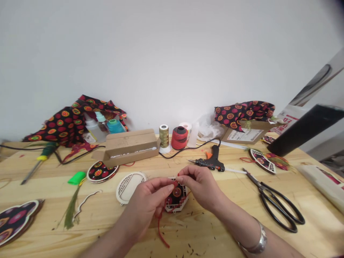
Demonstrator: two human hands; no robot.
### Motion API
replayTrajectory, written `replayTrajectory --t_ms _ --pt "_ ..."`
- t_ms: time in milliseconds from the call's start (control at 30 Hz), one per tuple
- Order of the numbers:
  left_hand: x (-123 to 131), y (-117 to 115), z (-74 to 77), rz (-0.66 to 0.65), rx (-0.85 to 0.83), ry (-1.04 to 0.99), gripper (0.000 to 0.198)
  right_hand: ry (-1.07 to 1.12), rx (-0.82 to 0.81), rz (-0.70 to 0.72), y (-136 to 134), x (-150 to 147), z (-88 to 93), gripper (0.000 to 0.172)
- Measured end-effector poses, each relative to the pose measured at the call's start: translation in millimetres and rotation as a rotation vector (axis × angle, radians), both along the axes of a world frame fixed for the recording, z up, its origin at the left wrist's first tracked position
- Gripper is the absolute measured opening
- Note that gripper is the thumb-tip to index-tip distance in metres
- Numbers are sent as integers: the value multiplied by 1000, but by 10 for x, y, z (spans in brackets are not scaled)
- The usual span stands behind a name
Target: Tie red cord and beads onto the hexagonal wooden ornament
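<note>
1. The left hand (149, 200) held its fingers narrowed in a pinch on the red cord (159, 227), and the right hand (200, 186) pinched a bit of red just above; a slack grip on either side could have let the cord slip.
2. The octagonal piece (176, 193) lay below the fingertips, partly covered by them; whether it sat flat on the counter (209, 229) could not be told. A hard tug might have twisted it or strained its thin fretwork.
3. The cord's loose tail hung from the left hand toward the counter, where it could have snagged or picked up dark scraps (189, 246).
4. The glue gun (212, 161) lay just behind the right hand; if hot, which did not show, a backward reach risked a burn.
5. The round wooden frame (120, 193), just beside the left hand, could have been knocked by a careless wrist.
</note>
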State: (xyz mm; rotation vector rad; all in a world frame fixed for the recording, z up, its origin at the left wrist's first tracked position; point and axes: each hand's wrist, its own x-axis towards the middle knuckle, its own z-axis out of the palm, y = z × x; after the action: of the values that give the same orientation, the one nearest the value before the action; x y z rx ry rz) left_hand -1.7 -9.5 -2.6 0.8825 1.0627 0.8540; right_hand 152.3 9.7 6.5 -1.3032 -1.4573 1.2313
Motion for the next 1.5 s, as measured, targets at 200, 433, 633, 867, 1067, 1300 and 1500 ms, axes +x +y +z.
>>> replayTrajectory --t_ms 200,433,633,867,1067,1300,1500 --pt "-7 19 -11 133 55 109 22 -211 213 -41 4 35 -17 12" --pt "33 -22 110 13 107 143 13 -178 210 -40 2 30 -17 11" --pt "57 -36 100 -45 238 303 9 -27 88 -47 16 29 -18 7" --pt "36 -52 -1 -132 553 506 17 238 -112 8 9 8 41 12" --pt "43 -57 11 -154 579 513 19 475 -265 98 -13 -22 73 23" --pt "41 -65 7 -104 593 516 19 506 -266 114 -30 -32 78 25" --pt "14 -79 115 -89 649 570 18 502 -244 100 -30 -18 85 25"
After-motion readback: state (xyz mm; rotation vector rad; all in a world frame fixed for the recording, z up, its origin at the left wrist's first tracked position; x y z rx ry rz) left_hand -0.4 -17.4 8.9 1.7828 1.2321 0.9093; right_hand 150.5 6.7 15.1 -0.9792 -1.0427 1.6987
